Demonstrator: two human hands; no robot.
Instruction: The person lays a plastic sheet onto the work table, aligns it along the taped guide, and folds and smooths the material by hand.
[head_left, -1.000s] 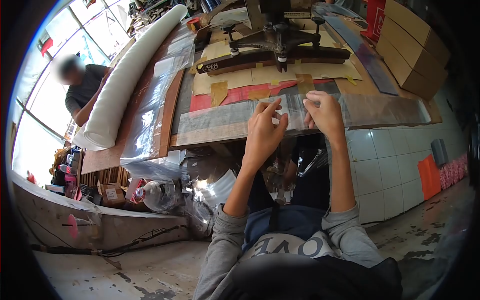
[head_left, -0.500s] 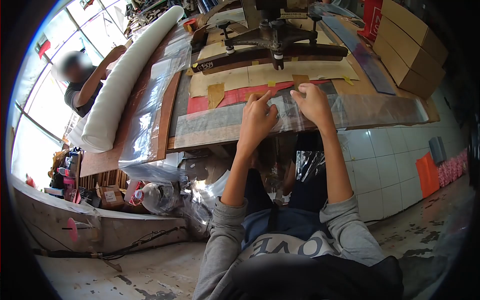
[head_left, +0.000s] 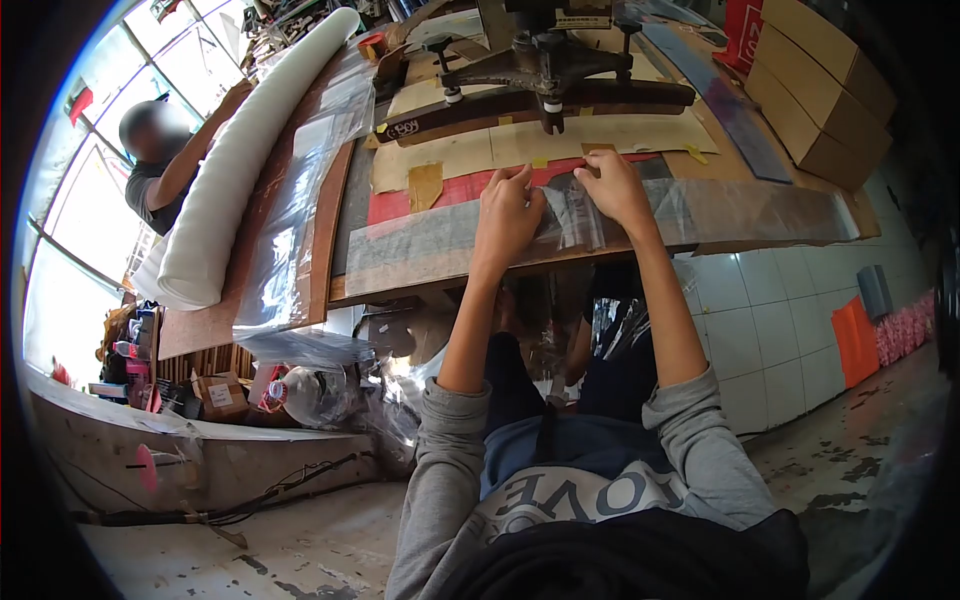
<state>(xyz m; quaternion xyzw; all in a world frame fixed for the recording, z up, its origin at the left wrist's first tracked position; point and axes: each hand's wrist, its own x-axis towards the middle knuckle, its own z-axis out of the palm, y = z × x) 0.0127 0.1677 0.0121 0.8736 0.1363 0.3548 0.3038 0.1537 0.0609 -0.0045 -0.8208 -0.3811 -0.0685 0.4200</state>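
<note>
Clear plastic film (head_left: 572,222) lies in creases over the front of the work table, between and under my hands. My left hand (head_left: 508,215) is closed, its thumb and bent fingers pinching the film's far edge. To the right of it, my right hand (head_left: 614,190) also pinches the film between thumb and curled fingers; the exact grip is partly hidden. Just beyond the fingertips are a red sheet (head_left: 390,207) and a pale board (head_left: 450,160) with pieces of brown tape (head_left: 425,187). Above them hangs the dark bar of a press (head_left: 540,107).
A white foam roll (head_left: 215,215) and a strip of clear plastic (head_left: 285,230) lie on the left. Behind the roll is another person (head_left: 165,165) with a raised arm. Cardboard boxes (head_left: 820,95) stand at the right. The table's front edge is close to my knees.
Both hands have shifted slightly away from me and left, with the film between them. The press bar stays raised. My view has moved a little.
</note>
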